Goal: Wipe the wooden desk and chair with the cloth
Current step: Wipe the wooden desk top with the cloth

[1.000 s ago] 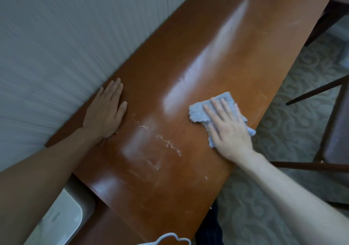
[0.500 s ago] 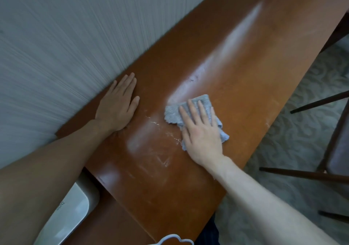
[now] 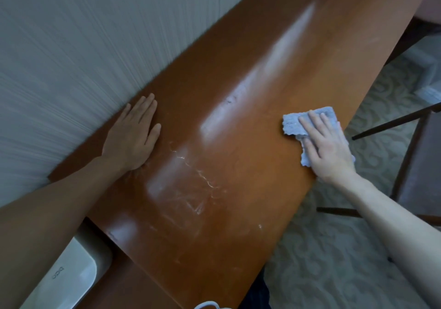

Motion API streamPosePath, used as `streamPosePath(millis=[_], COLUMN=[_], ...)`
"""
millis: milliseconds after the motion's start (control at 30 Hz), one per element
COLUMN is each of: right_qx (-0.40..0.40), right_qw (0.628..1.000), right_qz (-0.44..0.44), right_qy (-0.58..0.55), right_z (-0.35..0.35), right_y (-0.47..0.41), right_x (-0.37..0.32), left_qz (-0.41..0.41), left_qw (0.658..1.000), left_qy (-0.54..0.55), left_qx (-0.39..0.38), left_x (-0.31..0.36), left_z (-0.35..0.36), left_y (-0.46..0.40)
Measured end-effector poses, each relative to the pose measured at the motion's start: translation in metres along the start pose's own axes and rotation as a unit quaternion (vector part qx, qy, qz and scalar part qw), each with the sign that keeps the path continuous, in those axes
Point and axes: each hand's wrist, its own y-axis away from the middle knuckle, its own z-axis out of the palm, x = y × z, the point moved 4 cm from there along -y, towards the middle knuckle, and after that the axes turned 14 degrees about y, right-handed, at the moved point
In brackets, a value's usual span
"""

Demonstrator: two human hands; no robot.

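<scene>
Wooden desk (image 3: 238,122): long reddish-brown top, glossy, set against a pale ribbed wall (image 3: 83,46); whitish smears and scratches near its middle; cloth (image 3: 293,123): pale blue, crumpled, lying flat on the desk close to the edge on the carpet side; right hand (image 3: 325,145): palm down on top of the cloth, fingers straight and slightly spread, pressing it to the wood, the cloth showing beyond the fingertips and along the thumb side; left hand (image 3: 133,137): flat on the desk beside the wall, fingers extended together, holding nothing; chair (image 3: 415,156): dark wood frame, standing on patterned carpet (image 3: 334,261), just beside the desk.
</scene>
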Motion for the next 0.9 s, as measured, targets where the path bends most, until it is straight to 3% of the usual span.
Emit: streamPosePath(millis=[133,300,533,800,900], right_qx=[0.023,0.022,0.014,0.023,0.033], right_qw=[0.995,0.981,0.984,0.994,0.992], right_qz=[0.096,0.195,0.169,0.103,0.118], right_qy=[-0.009,-0.006,0.051,-0.001,-0.011], right_z=[0.003,0.011,0.009,0.009,0.008], right_y=[0.005,0.008,0.011,0.010,0.011], right_x=[0.022,-0.013,-0.029,-0.004,-0.013], left_qz=[0.000,-0.002,0.003,0.000,-0.001], left_qw=[1.000,1.000,1.000,1.000,1.000], left_qy=[-0.003,-0.003,-0.001,-0.003,-0.005], left_qx=[0.002,0.003,0.003,0.008,0.005], left_x=[0.000,0.001,0.000,0.006,0.007], left_z=[-0.001,0.000,0.001,-0.004,-0.004], left_y=[-0.001,0.000,-0.002,-0.001,-0.001])
